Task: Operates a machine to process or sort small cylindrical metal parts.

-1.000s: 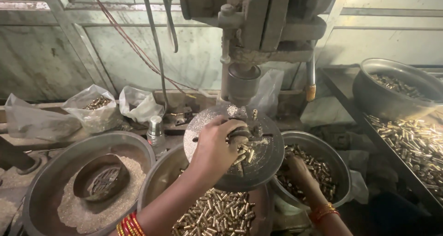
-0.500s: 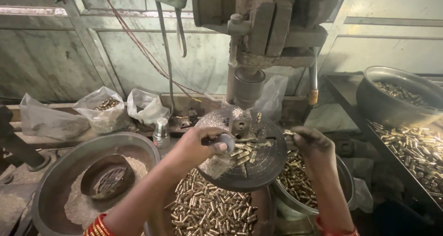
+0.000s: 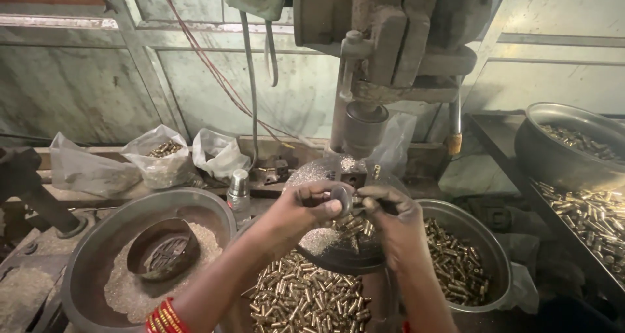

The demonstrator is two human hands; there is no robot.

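Two hands meet over the round machine plate (image 3: 338,258): left hand (image 3: 306,206) pinches a small metal piece (image 3: 340,199) between closed fingers, right hand (image 3: 397,225) steadies it, fingers curled. Brass casings (image 3: 306,297) fill bowls below; the press head (image 3: 384,53) hangs beyond.

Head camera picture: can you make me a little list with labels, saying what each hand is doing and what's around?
Left hand: pinching a small dark knob at the machine's round tray
Right hand: fingertips at the same spot, beside the knob
Machine: rusty drill press above the hands
Below: brass pieces heaped
Right: bowl of brass pieces
Left: big bowl of shavings
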